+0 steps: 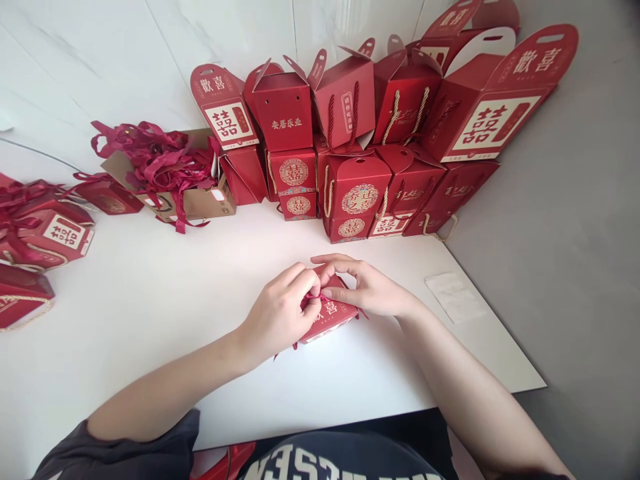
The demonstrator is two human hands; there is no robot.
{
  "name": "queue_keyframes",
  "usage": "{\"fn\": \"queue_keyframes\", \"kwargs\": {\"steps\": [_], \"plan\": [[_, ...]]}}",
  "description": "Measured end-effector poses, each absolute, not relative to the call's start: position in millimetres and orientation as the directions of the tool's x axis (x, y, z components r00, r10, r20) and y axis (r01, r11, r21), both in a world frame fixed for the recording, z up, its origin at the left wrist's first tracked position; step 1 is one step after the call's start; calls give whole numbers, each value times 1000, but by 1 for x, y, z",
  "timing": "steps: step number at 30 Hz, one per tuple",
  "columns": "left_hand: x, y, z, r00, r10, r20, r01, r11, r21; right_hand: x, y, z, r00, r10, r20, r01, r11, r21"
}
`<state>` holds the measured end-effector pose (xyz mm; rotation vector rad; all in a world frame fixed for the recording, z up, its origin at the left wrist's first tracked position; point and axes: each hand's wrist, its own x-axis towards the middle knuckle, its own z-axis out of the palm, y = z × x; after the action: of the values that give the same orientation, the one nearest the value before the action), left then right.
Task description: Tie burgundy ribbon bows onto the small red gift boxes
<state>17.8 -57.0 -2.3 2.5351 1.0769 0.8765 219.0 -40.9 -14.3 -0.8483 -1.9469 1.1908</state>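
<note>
A small red gift box with pale lettering lies on the white table, between and beneath my hands. Dark pink ribbon crosses its top, and loose ends hang out at the sides. My left hand is closed in a pinch on the ribbon over the box's left part. From the right, my right hand reaches over the box with thumb and forefinger closed at the same ribbon; its other fingers are partly stretched out. The fingers hide much of the lid and the ribbon's middle.
Red gift boxes stand stacked along the wall. A cardboard box full of pink ribbons sits at the back left. Ribbon-tied boxes are at the far left. A white paper sheet lies near the table's right edge.
</note>
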Motion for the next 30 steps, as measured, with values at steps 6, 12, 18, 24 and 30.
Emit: {"fn": "queue_keyframes", "kwargs": {"steps": [6, 12, 18, 24, 30], "plan": [[17, -58, -1, 564, 704, 431, 578, -709, 403, 218, -39, -21, -487, 843, 230, 78, 305, -949], [15, -58, -2, 566, 681, 465, 553, -732, 398, 219, -40, -20, -475, 842, 255, 116, 347, -931], [14, -56, -4, 596, 623, 507, 504, -782, 367, 223, -40, -16, -496, 831, 251, 142, 363, -921], [15, -57, -1, 628, 548, 553, 488, -831, 268, 222, -38, -16, -606, 774, 183, 131, 324, -937], [14, -57, -2, 648, 555, 521, 492, -828, 270, 221, -40, -16, -553, 783, 284, 187, 449, -874]]}}
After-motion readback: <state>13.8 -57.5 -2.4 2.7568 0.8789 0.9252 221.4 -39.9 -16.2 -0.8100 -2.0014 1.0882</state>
